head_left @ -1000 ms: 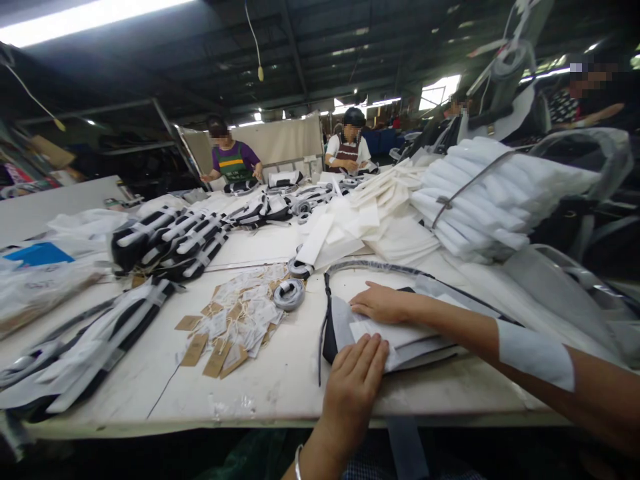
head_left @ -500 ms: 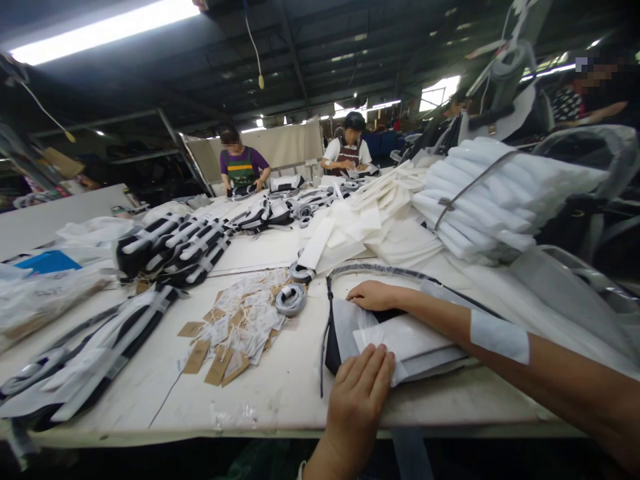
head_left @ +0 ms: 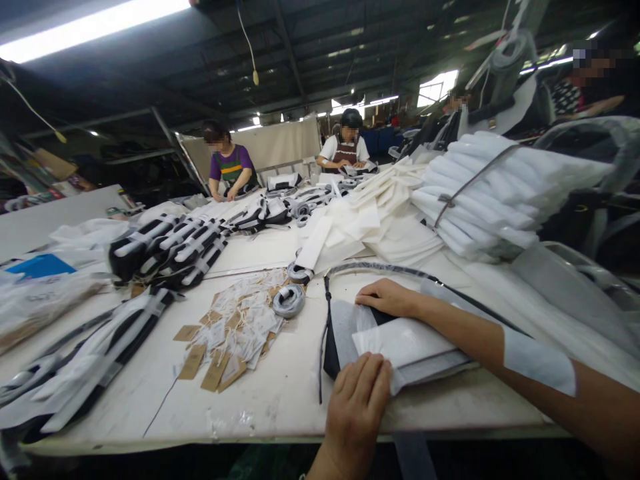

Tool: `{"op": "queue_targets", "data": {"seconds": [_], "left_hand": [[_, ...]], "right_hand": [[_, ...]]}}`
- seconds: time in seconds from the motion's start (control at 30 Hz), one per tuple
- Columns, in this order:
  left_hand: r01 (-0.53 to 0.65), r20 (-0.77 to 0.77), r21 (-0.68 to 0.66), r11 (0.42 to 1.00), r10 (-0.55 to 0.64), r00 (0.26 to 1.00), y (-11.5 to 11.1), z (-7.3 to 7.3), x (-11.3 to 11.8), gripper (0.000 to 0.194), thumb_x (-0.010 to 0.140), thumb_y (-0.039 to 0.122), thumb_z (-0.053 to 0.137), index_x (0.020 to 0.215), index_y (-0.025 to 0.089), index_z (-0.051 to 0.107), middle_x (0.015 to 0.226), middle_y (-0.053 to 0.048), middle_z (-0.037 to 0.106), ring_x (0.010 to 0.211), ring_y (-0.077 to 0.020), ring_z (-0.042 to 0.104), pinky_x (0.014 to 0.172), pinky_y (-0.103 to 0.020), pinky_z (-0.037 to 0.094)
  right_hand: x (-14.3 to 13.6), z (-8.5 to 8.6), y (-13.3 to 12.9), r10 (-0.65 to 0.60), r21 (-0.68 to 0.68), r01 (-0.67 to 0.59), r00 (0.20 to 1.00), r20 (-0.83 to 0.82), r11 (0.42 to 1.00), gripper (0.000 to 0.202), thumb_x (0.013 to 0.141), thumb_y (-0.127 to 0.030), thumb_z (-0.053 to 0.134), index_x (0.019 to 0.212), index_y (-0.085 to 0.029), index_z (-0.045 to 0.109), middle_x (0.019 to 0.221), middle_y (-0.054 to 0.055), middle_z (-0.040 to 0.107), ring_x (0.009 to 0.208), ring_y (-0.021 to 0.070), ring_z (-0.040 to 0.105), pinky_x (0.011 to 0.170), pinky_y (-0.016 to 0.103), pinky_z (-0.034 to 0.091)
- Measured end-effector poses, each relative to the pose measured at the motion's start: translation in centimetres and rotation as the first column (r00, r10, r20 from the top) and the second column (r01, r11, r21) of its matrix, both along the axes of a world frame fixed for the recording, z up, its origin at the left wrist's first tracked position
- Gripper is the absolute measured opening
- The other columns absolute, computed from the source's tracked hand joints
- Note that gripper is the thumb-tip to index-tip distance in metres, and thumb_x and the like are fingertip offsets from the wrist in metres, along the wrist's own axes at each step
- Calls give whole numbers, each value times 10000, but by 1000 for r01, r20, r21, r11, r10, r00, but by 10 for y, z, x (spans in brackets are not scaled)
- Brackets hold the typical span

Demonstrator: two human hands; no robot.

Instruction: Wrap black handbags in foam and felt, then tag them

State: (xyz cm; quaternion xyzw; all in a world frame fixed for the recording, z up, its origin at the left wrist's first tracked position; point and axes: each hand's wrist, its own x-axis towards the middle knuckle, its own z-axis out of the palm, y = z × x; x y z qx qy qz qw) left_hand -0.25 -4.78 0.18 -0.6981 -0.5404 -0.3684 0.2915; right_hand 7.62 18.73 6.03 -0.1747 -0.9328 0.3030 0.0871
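Pale and faintly scuffed, the surface (head_left: 280,400) carries a black bag (head_left: 331,355) near its front edge, partly covered by thin grey wrap (head_left: 345,327) and a glossy white sheet (head_left: 407,339). A wrapped strap (head_left: 380,267) arches behind it. The left hand (head_left: 356,393) lies over the sheet's near corner, fingers side by side; the right hand (head_left: 387,297) curls over the bag's far side. Whether either grip pinches anything, I cannot tell. Stringed card tags (head_left: 225,340) and a round grey coil (head_left: 289,301) sit left of the bag, with bare surface between tags and bag and along the front edge. Flat, matte white pieces (head_left: 395,207) and a tied, puffy bundle (head_left: 485,193) crowd the space beyond.
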Motion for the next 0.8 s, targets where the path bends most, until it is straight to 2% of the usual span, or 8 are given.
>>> {"op": "queue_targets", "data": {"seconds": [0.17, 0.3, 0.53, 0.7, 0.8], "left_hand": [[-25, 25, 8, 1000, 24, 999, 1, 4, 2, 299, 1009, 195, 415, 1101, 161, 697, 1108, -50, 745, 1036, -188, 676, 872, -309, 519], [-8, 23, 24, 1000, 8, 1000, 1, 4, 1, 295, 1005, 175, 418, 1132, 158, 684, 1155, -39, 732, 1099, -184, 654, 891, -304, 499], [14, 24, 17, 1000, -14, 1000, 3, 4, -2, 272, 984, 157, 447, 1120, 165, 683, 1167, -25, 730, 1172, -183, 624, 1062, -342, 407], [16, 41, -8, 1000, -16, 999, 1, 4, -2, 244, 964, 158, 491, 1124, 161, 675, 1131, -32, 741, 1096, -166, 662, 937, -301, 479], [8, 37, -32, 999, -6, 999, -4, 3, 0, 244, 961, 161, 505, 1142, 153, 667, 1146, -45, 735, 1095, -178, 663, 909, -313, 500]], "right_hand": [[3, 4, -1, -4, 21, 5, 1000, -20, 1000, 349, 913, -403, 511, 960, -173, 770, 972, 69, 768, 907, 230, 675, 811, 293, 463], [-2, 7, -2, 97, -6, -97, 995, 0, 995, 329, 923, -358, 496, 1015, -191, 764, 1020, 43, 766, 932, 212, 684, 838, 279, 474], [-17, 4, -12, 200, 7, -200, 980, 22, 980, 337, 938, -276, 444, 1058, -186, 746, 1053, 50, 759, 930, 204, 685, 836, 278, 476], [-18, -5, -12, 222, 80, -223, 975, 17, 972, 306, 920, -271, 471, 997, -186, 755, 970, 88, 764, 918, 248, 678, 846, 335, 465], [-16, -11, -9, 219, 79, -216, 976, -21, 973, 319, 924, -286, 472, 1063, -191, 743, 1043, 87, 755, 972, 245, 679, 879, 337, 472]]}}
